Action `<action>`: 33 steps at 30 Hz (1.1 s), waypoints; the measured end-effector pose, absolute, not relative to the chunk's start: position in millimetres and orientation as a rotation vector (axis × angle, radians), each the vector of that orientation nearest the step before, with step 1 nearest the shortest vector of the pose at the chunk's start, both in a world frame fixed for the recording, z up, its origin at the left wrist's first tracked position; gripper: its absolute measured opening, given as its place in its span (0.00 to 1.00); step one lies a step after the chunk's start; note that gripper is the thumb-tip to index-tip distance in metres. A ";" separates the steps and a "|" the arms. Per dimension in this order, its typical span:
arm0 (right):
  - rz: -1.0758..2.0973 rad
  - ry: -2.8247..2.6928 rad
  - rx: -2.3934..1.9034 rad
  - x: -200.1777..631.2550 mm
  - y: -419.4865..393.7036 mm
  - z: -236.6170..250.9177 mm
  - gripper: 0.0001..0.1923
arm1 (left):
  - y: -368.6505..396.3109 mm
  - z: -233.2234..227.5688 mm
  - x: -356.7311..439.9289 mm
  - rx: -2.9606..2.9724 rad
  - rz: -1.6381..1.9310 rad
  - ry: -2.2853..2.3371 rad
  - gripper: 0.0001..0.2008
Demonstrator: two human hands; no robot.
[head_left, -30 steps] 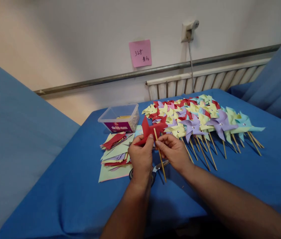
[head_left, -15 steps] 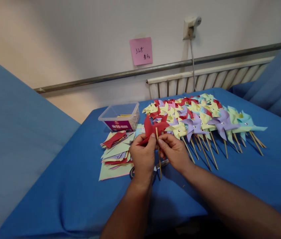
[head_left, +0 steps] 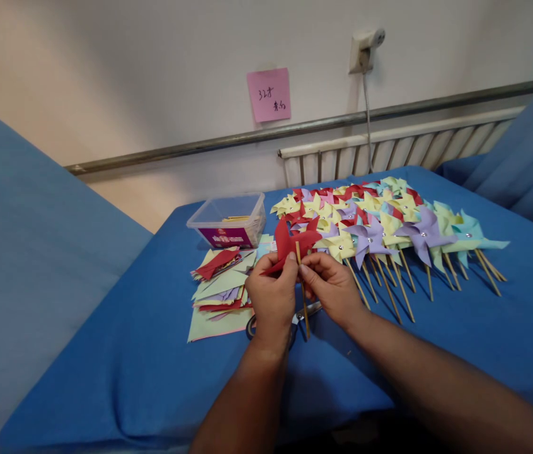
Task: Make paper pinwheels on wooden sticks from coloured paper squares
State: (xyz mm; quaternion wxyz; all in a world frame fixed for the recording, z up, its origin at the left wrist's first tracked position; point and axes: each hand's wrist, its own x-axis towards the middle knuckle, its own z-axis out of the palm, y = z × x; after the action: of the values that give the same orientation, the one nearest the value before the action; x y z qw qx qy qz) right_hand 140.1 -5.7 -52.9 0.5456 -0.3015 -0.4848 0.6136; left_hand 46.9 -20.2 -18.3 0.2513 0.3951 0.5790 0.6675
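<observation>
Two hands meet over the blue counter (head_left: 129, 353), both pinched on one red pinwheel (head_left: 290, 243); left hand (head_left: 272, 299) has thumb and fingers closed on the lower edge of the red paper vanes; right hand (head_left: 330, 287) has fingertips closed on the wooden stick (head_left: 302, 290) just under the vanes; the two hands touch or nearly touch at the fingertips.

Stick's long axis runs nearly vertical in the view, tilted slightly; paper head at the far end, pointing away from the person toward the wall; bare end points back toward the person and pokes out below the hands, over the scissors (head_left: 302, 315) lying on the counter under them; scissors mostly hidden, one pair.

Pinwheel sits between and just above the two hands, held off the counter.

One clear plastic box (head_left: 229, 221) stands left of and beyond the hands; one loose stack of paper squares (head_left: 219, 290), red, yellow, green, purple, lies just left of the left hand; count of sheets cannot be told.

Many finished pinwheels (head_left: 380, 221) lie in overlapping rows right of the box, heads far, sticks toward the person; too overlapped to count exactly, well over twenty.

One pink note (head_left: 269, 94) on the wall.
</observation>
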 end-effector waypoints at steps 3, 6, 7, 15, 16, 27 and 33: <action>1.455 -1.152 -0.705 140.3 -5.1 -54.5 0.12 | -20.1 -17.9 47.0 1.077 1.817 1.578 0.08; 1.453 -1.156 -0.695 140.4 -5.0 -55.3 0.12 | -19.8 -17.9 47.2 1.079 1.811 1.599 0.07; 1.452 -1.156 -0.690 140.4 -5.1 -55.3 0.11 | -19.7 -18.2 47.1 1.079 1.807 1.605 0.08; 1.454 -1.131 -0.672 139.6 -5.6 -54.8 0.12 | -20.0 -19.7 45.5 1.113 1.768 1.641 0.09; 1.456 -1.128 -0.670 139.4 -5.5 -54.8 0.12 | -20.3 -19.1 45.7 1.121 1.769 1.655 0.09; 1.420 -1.115 -0.715 139.2 -5.9 -52.0 0.13 | -21.1 -19.9 45.0 1.181 1.752 1.656 0.08; 1.391 -1.127 -0.758 140.5 -4.9 -50.5 0.13 | -18.4 -24.8 43.4 1.092 1.756 1.452 0.07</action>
State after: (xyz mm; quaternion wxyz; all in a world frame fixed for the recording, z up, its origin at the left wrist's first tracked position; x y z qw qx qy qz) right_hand 140.5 -4.9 -50.5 0.5638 -0.3220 -0.4788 0.5909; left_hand 43.4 -18.4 -24.8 0.3027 0.4118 0.5478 0.6623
